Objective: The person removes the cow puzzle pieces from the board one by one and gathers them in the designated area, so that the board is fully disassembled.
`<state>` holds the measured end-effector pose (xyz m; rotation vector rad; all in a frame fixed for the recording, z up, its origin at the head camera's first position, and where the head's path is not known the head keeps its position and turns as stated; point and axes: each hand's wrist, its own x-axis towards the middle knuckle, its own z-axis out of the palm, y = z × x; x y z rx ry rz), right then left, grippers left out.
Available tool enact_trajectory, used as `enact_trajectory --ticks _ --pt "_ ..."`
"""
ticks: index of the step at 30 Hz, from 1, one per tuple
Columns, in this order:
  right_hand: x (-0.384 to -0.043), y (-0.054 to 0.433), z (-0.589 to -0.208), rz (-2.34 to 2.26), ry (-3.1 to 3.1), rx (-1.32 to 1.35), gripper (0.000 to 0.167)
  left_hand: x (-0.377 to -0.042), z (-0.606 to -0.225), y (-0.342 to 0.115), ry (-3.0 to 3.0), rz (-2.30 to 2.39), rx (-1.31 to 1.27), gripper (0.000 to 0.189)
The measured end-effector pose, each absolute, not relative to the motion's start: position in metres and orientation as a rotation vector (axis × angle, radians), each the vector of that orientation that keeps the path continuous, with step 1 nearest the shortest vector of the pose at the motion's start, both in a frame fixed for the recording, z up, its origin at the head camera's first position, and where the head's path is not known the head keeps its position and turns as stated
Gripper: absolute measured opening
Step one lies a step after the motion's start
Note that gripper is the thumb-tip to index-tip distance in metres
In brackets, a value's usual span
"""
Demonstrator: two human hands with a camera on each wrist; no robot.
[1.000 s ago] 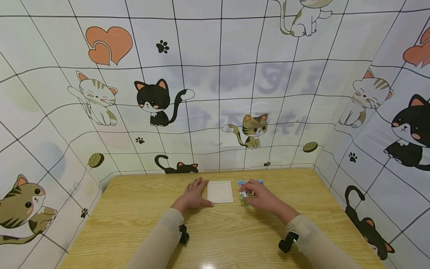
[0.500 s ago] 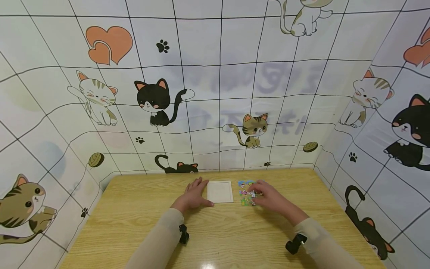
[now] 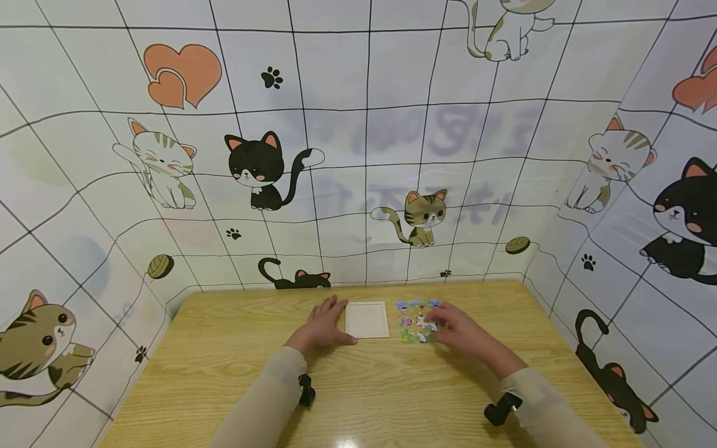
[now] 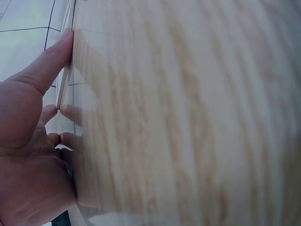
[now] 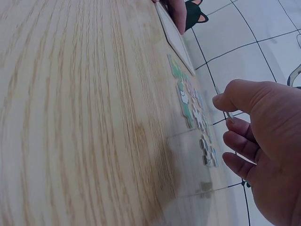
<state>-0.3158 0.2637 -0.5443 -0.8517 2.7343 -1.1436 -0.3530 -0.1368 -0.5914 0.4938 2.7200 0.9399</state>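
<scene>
A pale square puzzle tray (image 3: 366, 320) lies flat near the back of the table. My left hand (image 3: 320, 326) rests on its left side, thumb stretched by the near corner and fingers by the far one. In the left wrist view the thumb (image 4: 49, 61) lies straight along the tray's edge. Right of the tray, several colourful jigsaw pieces (image 3: 407, 336) lie grouped in a rough square. Above their right side, my right hand (image 3: 467, 335) pinches a thin puzzle piece (image 5: 229, 114) between thumb and forefinger, seen edge-on in the right wrist view. Its other fingers are loosely curled.
The wooden table (image 3: 358, 386) ends at the back against a wall covering (image 3: 336, 155) printed with cats and grid lines. A black wrist mount (image 3: 306, 391) sits on the left sleeve and another mount (image 3: 502, 409) on the right.
My right hand has shifted right across the jigsaw pieces, uncovering more of those on the left and in the middle. The left hand and the tray have stayed put.
</scene>
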Motion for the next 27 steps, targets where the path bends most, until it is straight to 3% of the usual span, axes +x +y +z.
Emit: enact_trajectory --ticks 11,27 --pt "-0.315 0.280 -0.550 -1.063 2.759 -0.863 0.025 -0.345 -0.577 -0.135 2.704 0.964 0.504 0.114" --pt "-0.317 0.292 -0.560 -1.015 2.723 -0.855 0.022 -0.362 -0.606 -0.139 2.734 0.923 0.491 0.115"
